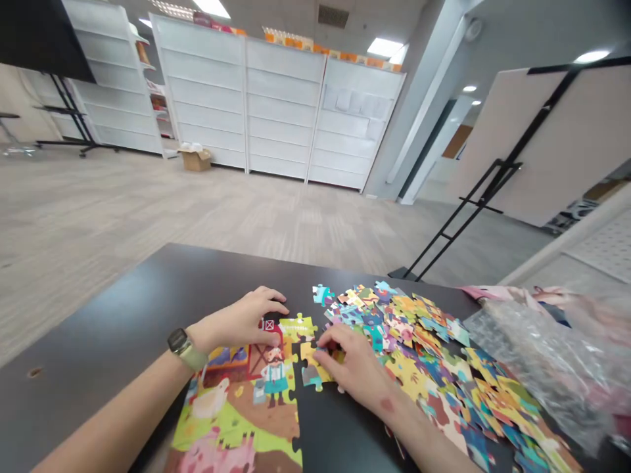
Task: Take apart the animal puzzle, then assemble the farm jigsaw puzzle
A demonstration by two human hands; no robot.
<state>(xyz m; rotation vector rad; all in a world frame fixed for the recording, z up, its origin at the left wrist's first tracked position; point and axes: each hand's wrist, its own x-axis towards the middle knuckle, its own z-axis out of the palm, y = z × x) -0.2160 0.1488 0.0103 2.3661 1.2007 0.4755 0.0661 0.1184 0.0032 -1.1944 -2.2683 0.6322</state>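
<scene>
My left hand (249, 320) lies over the top of a partly joined jigsaw puzzle (256, 417), its fingers apart around the red barn. The joined part shows a farmer, a white hen and a pink pig. My right hand (357, 364) pinches a yellow puzzle piece (311, 371) with a grey-teal corner, just right of the joined edge. A gap separates most of that piece from the joined part. At the upper right of the joined part sits a yellow-green piece (300, 326). My right forearm hides some of the loose pieces.
A spread heap of loose puzzle pieces (419, 335) covers the table's right side. Beyond it lies crumpled clear plastic wrap (547, 368). The dark table (197, 276) ends ahead at its far edge. A board on a black easel stand (473, 203) stands past the table.
</scene>
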